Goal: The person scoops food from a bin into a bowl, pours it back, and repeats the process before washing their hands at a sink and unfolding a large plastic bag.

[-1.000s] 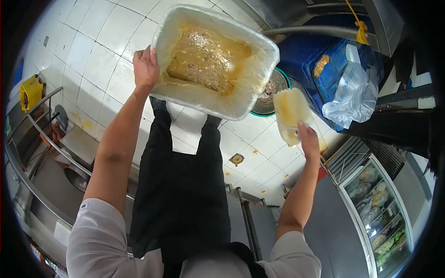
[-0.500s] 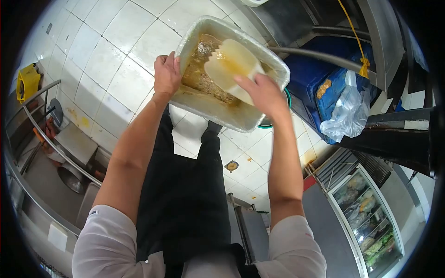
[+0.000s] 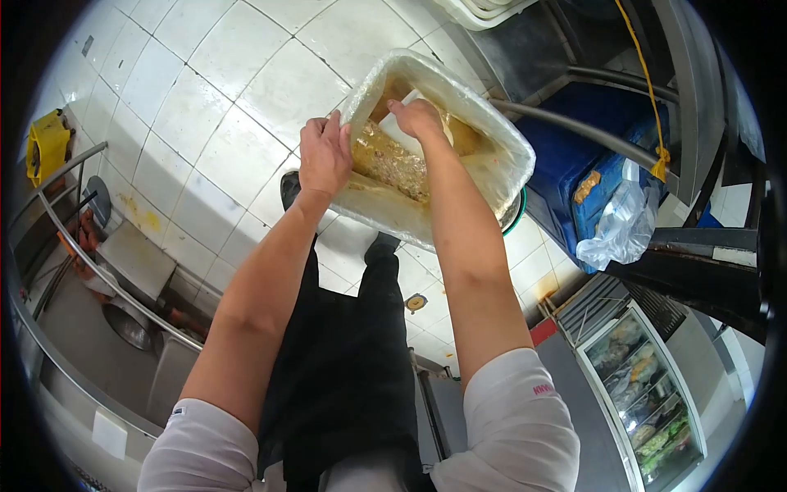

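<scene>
A rectangular tub (image 3: 512,148) lined with clear plastic holds brown, wet, grainy contents (image 3: 385,160). My left hand (image 3: 325,154) is closed on the tub's left rim, fingers at its edge. Inside the tub, my right hand (image 3: 418,119) is wrapped round the handle end of a pale scraper (image 3: 395,131). The scraper's blade is partly hidden by the hand and the contents.
A blue container (image 3: 566,139) with a plastic bag (image 3: 621,223) stands at the right, beside a metal bar. Lower right is a glass-doored display (image 3: 643,394). A metal sink (image 3: 90,328) with a rail and a yellow object (image 3: 47,148) are at the left. White tiles cover the floor.
My right hand has moved up and left with the scraper, which now dips into the tub's contents. The tub and my left hand appear slightly further right and lower.
</scene>
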Demonstrator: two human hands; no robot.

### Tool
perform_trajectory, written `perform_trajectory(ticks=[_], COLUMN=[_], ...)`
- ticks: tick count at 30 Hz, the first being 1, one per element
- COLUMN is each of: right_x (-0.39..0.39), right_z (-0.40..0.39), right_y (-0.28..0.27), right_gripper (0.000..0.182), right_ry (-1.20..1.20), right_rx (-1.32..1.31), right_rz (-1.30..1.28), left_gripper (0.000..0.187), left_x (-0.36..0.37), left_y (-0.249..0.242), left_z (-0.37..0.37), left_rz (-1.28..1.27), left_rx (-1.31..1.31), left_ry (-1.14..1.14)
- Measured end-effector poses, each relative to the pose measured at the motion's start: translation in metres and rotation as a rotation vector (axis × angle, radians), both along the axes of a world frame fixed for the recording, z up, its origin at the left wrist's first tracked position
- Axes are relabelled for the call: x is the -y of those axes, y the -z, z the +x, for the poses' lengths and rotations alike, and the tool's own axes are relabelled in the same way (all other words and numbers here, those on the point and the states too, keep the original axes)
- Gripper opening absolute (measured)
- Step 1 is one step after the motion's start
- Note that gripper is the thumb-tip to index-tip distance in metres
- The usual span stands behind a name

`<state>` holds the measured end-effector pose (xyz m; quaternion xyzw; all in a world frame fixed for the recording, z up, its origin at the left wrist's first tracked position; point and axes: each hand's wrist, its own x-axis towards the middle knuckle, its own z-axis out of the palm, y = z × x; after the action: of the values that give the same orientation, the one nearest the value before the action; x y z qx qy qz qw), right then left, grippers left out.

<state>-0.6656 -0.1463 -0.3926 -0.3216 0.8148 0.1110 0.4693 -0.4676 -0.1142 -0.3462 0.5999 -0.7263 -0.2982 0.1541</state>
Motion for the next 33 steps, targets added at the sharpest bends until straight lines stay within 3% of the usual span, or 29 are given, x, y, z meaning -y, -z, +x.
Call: perform_trajectory(ticks=[20,26,29,33], right_x=[-0.004,-0.011,-0.020,-0.045], right_z=[-0.004,-0.012,-0.026,-0.043], right_y=[0.054,0.069,0.077,0.072], right_gripper=[0.073,0.061,0.056,0.053], right_ry=[-0.051,-0.217,-0.031,-0.088], right_rx=[-0.019,0.027,0.115,0.102], right_rz=[0.115,-0.004,0.079,-0.040], left_gripper=[0.033,0.032,0.033,0.033], left_x=[0.003,0.001,0.001,0.001], left_y=[0.007,0.007,0.006,0.005], left_z=[0.000,0.000,-0.001,-0.001], left_rz=[-0.045,-0.040,-0.042,-0.039], left_rx=[-0.021,-0.023,-0.012,-0.032], left_ry=[0.018,0.019,0.019,0.017])
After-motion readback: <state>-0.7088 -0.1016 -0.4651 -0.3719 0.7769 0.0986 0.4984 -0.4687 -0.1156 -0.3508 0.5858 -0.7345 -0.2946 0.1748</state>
